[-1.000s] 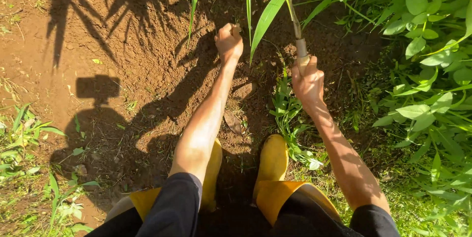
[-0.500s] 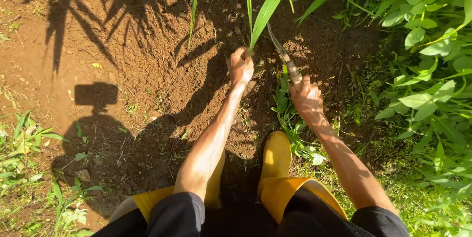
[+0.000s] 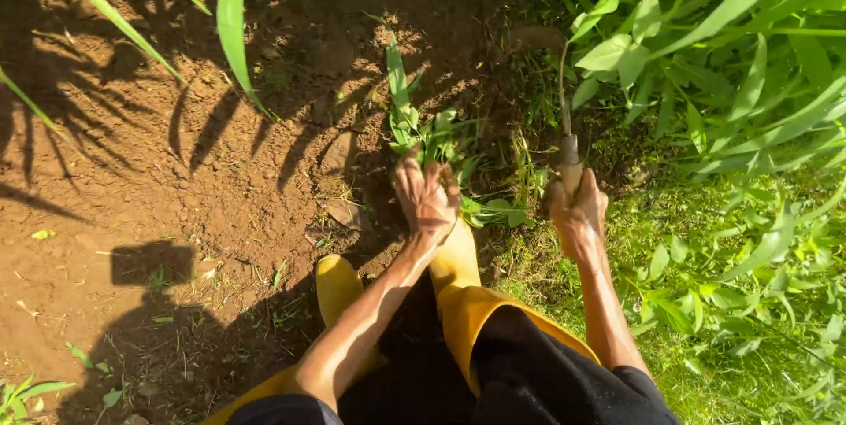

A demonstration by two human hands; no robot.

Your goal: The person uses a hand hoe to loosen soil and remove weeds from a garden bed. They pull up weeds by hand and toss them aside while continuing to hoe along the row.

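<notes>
**Head view: two hands at a clump of weeds in red soil**

Head camera looks straight down on a person crouched over bare, reddish-brown soil, with both arms stretched forward from dark sleeves. The left hand is closed around a clump of green weeds, fingers curled into the leaves at the base of the clump, which stands in the soil directly ahead of the hand. The right hand, just right of the weeds, is wrapped in a fist around the pale handle of a tool; the handle stands upright and a thin dark shaft rises from it toward the foliage, its working end too slim and shaded to make out. Two yellow boots sit just below the weeds, one under the left wrist and one between the arms, with yellow trouser cuffs behind them. Dense leafy plants fill the ground right of the weeds, over a patch of short grass. Long green blades hang into view up and left of the weeds, casting striped shadows across the soil. Far left of the weeds lies the dark shadow of the person.
</notes>
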